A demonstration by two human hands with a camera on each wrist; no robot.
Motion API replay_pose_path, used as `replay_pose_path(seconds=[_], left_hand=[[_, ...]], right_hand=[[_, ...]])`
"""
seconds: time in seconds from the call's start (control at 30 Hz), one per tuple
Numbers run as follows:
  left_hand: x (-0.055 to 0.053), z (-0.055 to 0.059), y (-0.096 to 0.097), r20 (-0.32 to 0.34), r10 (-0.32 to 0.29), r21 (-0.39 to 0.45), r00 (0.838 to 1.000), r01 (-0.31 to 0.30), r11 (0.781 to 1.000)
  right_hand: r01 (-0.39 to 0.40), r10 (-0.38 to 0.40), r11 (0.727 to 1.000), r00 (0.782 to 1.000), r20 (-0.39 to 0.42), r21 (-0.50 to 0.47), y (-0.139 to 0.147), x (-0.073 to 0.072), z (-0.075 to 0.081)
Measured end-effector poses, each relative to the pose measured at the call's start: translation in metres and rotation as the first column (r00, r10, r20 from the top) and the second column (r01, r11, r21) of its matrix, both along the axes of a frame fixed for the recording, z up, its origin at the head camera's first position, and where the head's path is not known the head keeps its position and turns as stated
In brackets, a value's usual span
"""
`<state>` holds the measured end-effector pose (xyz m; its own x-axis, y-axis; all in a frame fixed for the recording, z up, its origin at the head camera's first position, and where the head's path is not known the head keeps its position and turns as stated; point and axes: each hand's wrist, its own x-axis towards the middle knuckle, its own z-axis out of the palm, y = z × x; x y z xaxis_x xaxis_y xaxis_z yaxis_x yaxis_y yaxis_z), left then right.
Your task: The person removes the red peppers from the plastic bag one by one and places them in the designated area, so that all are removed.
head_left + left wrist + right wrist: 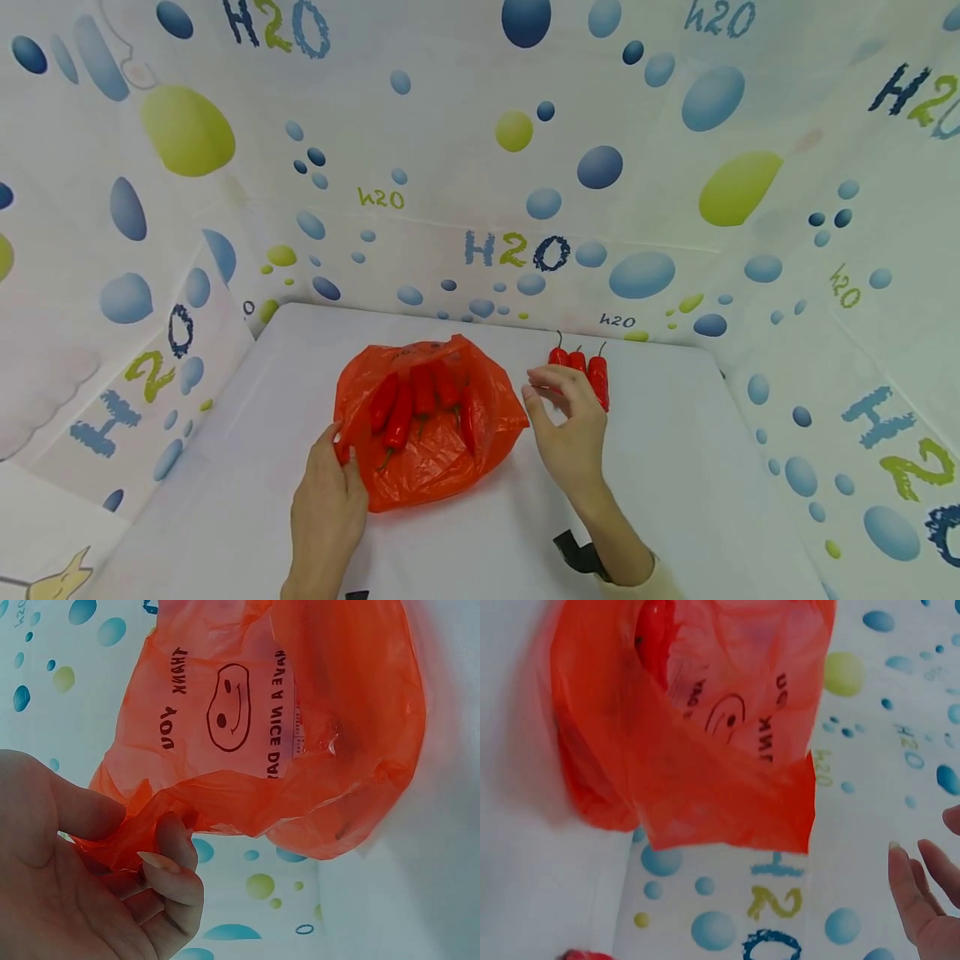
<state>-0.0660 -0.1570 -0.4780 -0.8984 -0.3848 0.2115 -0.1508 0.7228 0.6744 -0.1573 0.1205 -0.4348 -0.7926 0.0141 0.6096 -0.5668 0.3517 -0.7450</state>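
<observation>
A red plastic bag [450, 467] lies with its mouth open toward me, several red chili peppers [401, 412] inside it. Printed words and a smiling face show on the bag [225, 712] in the left wrist view. My left hand [327, 508] pinches the bag's left edge between thumb and fingers. To the right of the bag my right hand [570, 429] hovers with loosely bent fingers, holding nothing and apart from the bag's edge. Just behind that hand lie three more red chili peppers [598, 377], partly hidden by it.
All this stands on a white table [675, 467]. A wall covering [450, 167] with blue and green drops and H2O lettering rises behind and at both sides. A black strap [577, 552] lies by my right wrist.
</observation>
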Motion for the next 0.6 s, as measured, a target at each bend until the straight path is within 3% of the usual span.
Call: replay_pose_path(seconds=[0.37, 0.47, 0.6], left_hand=[[-0.001, 0.002, 0.000, 0.021, -0.004, 0.013, 1.000, 0.004, 1.000], [-0.001, 0.002, 0.000, 0.010, -0.004, 0.010, 1.000, 0.003, 1.000], [-0.001, 0.001, 0.000, -0.012, -0.003, -0.001, 1.000, 0.003, 1.000]], right_hand=[[-0.153, 0.153, 0.988, 0.987, 0.054, 0.002, -0.027, 0.025, -0.006], [-0.218, 0.212, 0.975, 0.970, 0.116, 0.042, -0.036, 0.030, -0.010], [-0.292, 0.254, 0.949, 0.932, 0.259, 0.121, -0.048, 0.035, -0.019]])
